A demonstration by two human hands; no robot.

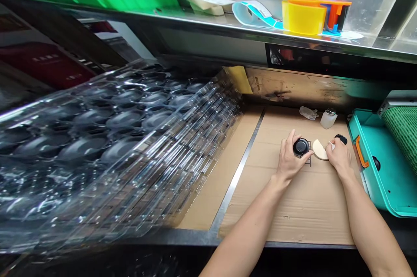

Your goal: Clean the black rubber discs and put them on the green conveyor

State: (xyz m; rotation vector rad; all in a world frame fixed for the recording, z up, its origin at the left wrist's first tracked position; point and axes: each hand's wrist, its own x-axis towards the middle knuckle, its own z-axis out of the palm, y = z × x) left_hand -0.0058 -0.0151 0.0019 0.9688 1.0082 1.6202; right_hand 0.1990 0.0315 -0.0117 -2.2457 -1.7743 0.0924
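My left hand (288, 158) grips a small round black part (301, 147) over the cardboard-covered bench (293, 207). My right hand (339, 156) pinches a cream half-round pad (319, 150) right beside that black part. The two hands are close together, almost touching. Another small black round part (341, 139) lies just behind my right hand.
A tall stack of clear plastic trays (107, 146) holding dark round parts fills the left. A small white bottle (328, 118) and a crumpled clear bag (308, 113) lie at the back. A teal machine with a green belt (395, 155) stands right. Tape dispenser (312, 14) on the shelf above.
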